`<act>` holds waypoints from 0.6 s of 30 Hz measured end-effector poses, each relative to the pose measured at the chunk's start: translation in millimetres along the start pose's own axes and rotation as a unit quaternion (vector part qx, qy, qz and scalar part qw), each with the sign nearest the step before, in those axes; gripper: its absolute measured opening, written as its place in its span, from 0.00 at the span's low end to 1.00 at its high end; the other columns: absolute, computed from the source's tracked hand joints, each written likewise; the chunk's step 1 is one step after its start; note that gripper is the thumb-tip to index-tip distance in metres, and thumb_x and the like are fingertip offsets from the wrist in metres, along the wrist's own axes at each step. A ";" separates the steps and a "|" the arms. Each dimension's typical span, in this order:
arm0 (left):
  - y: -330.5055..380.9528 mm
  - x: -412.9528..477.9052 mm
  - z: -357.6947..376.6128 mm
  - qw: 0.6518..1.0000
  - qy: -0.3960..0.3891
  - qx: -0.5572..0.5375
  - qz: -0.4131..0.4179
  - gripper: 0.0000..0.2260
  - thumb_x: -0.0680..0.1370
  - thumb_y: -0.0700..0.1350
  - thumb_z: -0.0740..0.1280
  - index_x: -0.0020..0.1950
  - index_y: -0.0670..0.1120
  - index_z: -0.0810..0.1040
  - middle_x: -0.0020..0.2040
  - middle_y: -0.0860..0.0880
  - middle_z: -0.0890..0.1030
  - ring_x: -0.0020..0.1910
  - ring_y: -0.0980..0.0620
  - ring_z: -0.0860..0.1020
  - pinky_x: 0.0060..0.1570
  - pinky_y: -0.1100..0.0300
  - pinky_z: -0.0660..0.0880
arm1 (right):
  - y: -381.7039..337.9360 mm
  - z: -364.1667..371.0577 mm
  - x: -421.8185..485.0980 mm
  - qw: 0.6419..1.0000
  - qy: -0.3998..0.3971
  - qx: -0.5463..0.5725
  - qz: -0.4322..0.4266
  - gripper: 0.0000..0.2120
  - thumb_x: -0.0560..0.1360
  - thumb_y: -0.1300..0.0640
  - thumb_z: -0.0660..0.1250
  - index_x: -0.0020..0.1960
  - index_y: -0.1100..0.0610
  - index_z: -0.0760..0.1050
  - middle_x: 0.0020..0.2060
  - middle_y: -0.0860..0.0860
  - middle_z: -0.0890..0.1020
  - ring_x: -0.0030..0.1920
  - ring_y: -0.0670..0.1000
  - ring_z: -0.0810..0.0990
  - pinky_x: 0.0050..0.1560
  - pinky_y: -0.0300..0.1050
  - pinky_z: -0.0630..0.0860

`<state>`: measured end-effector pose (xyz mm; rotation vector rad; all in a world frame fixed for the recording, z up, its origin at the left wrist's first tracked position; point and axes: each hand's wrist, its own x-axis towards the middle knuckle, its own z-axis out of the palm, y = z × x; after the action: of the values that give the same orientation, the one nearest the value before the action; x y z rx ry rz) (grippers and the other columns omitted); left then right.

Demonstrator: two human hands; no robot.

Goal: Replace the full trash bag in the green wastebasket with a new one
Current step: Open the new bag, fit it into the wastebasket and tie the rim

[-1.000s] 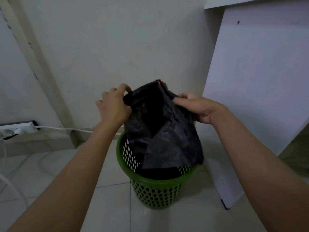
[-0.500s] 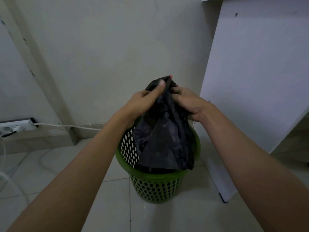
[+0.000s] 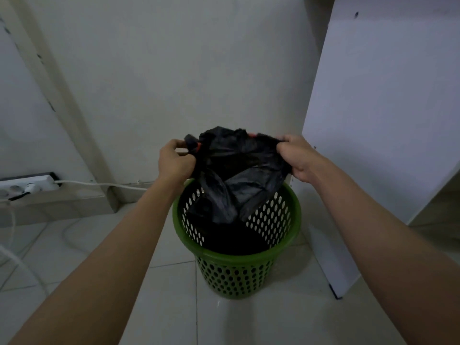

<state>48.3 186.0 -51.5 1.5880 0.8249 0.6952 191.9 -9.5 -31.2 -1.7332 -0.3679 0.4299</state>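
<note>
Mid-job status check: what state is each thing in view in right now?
Black plastic trash bag: top edge held up above the rim, lower part hanging into the basket.
Green perforated plastic wastebasket: upright on the tiled floor.
Left hand: grip on the bag's left top edge.
Right hand: grip on the bag's right top edge.
White power strip: one plug inserted.

pale tiled floor point(image 3: 154, 307), green wastebasket point(image 3: 236, 275), white cable point(image 3: 15, 260)

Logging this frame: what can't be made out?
Head view:
Contents of the black trash bag: hidden by its own bunched plastic.
Bottom of the green wastebasket: dark, covered by the bag.
Fingertips of left hand and right hand: partly buried in bag folds.
Power strip: cut off by left edge.
</note>
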 end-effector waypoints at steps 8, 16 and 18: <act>-38.5 13.4 -35.1 0.990 0.126 0.032 -0.055 0.15 0.76 0.32 0.63 0.57 0.49 0.70 0.54 0.37 0.78 0.41 0.42 0.76 0.32 0.54 0.74 | 39.2 -46.0 11.9 0.970 0.223 0.002 0.095 0.09 0.77 0.66 0.55 0.51 0.60 0.73 0.46 0.58 0.77 0.36 0.55 0.74 0.25 0.40 0.69; -49.9 7.0 -37.1 0.955 -0.074 0.277 0.069 0.28 0.72 0.32 0.63 0.65 0.58 0.68 0.55 0.40 0.73 0.45 0.39 0.76 0.39 0.48 0.78 | 52.8 -14.8 -4.9 0.882 0.168 -0.410 -0.160 0.19 0.68 0.58 0.67 0.58 0.52 0.71 0.57 0.53 0.76 0.60 0.59 0.73 0.62 0.52 0.65; -51.8 7.4 -29.2 0.908 -0.063 0.406 0.079 0.22 0.72 0.36 0.66 0.64 0.51 0.73 0.62 0.39 0.68 0.52 0.36 0.76 0.53 0.45 0.78 | 51.0 9.0 -3.2 0.906 0.034 -0.347 -0.242 0.12 0.72 0.56 0.66 0.55 0.51 0.73 0.50 0.50 0.80 0.52 0.56 0.77 0.59 0.53 0.73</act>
<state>22.0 213.5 -97.8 2.4428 0.9567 0.3539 185.5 -13.4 -82.5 -2.2353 -0.9613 -0.1552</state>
